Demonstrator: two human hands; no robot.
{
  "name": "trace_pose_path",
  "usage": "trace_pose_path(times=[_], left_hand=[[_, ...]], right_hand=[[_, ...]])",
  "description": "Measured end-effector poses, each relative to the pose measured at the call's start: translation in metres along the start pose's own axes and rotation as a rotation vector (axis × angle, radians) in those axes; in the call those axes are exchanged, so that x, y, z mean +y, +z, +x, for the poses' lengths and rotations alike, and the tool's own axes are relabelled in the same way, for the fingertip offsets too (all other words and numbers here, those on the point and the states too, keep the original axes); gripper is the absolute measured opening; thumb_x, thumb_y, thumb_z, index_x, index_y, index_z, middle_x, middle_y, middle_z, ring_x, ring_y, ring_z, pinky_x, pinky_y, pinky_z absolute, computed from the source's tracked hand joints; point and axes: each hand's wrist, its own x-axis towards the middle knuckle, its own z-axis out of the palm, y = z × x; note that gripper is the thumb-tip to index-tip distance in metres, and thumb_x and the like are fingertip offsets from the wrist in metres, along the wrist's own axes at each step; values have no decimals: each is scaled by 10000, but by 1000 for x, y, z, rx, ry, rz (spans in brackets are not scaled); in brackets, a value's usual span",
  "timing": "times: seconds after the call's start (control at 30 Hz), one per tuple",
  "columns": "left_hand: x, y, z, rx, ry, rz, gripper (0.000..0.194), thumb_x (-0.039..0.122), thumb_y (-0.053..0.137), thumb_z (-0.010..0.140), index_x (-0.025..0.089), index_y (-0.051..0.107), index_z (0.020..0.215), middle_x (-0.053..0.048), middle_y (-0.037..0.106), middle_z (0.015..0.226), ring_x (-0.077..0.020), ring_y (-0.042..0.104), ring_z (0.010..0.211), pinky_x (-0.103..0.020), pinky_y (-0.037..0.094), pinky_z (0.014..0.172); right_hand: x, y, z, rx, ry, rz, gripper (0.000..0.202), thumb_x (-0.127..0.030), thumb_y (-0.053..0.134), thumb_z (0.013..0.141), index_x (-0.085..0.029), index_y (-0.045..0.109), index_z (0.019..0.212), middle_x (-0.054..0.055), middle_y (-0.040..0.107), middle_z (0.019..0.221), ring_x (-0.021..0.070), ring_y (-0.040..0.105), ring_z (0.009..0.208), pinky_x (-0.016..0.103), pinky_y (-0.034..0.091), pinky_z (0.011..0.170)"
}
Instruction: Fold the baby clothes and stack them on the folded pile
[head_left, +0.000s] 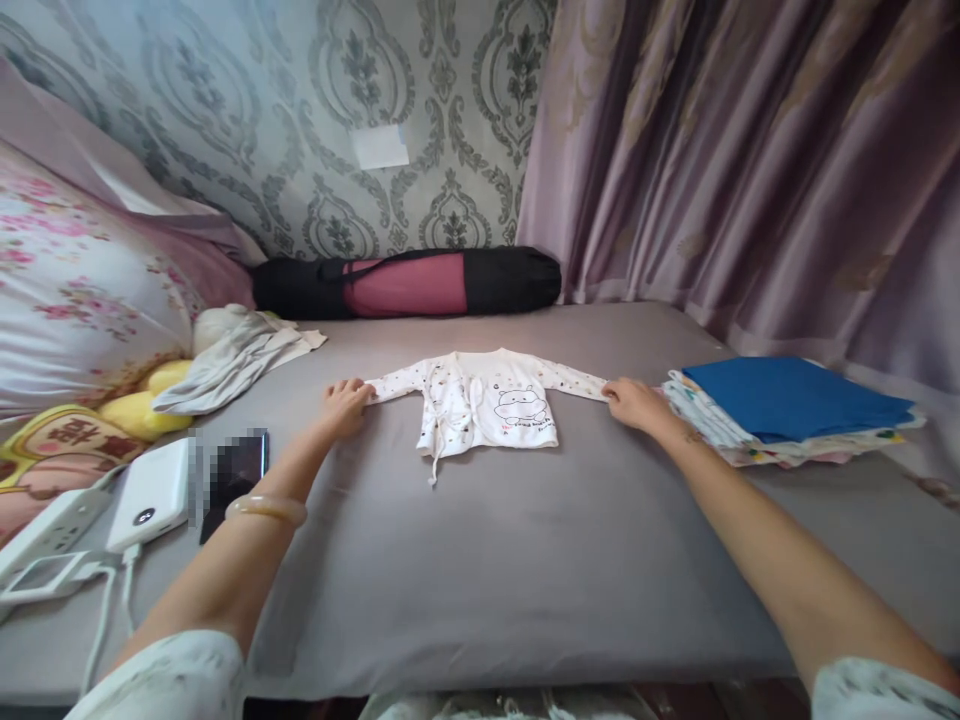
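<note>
A small white baby shirt (pixel 487 405) lies flat on the grey bed sheet (pixel 525 560), its sleeves stretched out to both sides. It has a cartoon animal print on the right half, tiny dark specks on the left half and sleeves, and tie strings hanging at the lower left. My left hand (pixel 346 405) pinches the cuff of the left-side sleeve. At the other cuff, my right hand (pixel 636 404) has its fingers closed on the sleeve end. A pale bangle (pixel 266 510) circles my left wrist.
Folded clothes with a blue piece on top (pixel 799 398) are stacked at the right. A black and red long bag (pixel 409 285) lies against the wall. On the left are a power bank (pixel 154 490), a phone (pixel 236 480), a power strip (pixel 56 530), crumpled cloth (pixel 232 365) and pillows (pixel 82 280).
</note>
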Motion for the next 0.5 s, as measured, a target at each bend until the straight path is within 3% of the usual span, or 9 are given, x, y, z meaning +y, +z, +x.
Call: trace_pose_path(times=[0.13,0.27,0.4,0.5], left_hand=[[-19,9,15,32,-242,-236,450,124,448,731,162,594,1155,-141,608,1192,-259,580,1082,-336,437,893],[-25,9,38,-11,-547,-322,329,292,470,797,113,625,1026,-186,678,1020,-312,629,1005,-346,480,784],[-28,8,53,-147,-646,-409,271,396,590,714,142,629,801,-167,693,843,-314,661,860,-330,486,652],[-31,6,58,-139,-648,-479,253,391,658,615,161,597,700,-116,659,692,-275,645,663,-320,468,546]], right_hand=[[4,-1,17,53,141,96,353,-198,419,900,-187,662,1156,158,648,1189,296,602,1102,391,457,875],[0,2,35,27,302,154,336,-298,466,914,-154,657,1150,216,631,1197,337,608,1104,460,473,867],[3,9,55,-31,377,191,311,-355,554,865,-144,694,1046,202,660,1140,321,621,1078,432,494,851],[11,15,70,-89,367,243,179,-308,601,817,-177,717,852,140,712,941,272,663,947,344,514,769]])
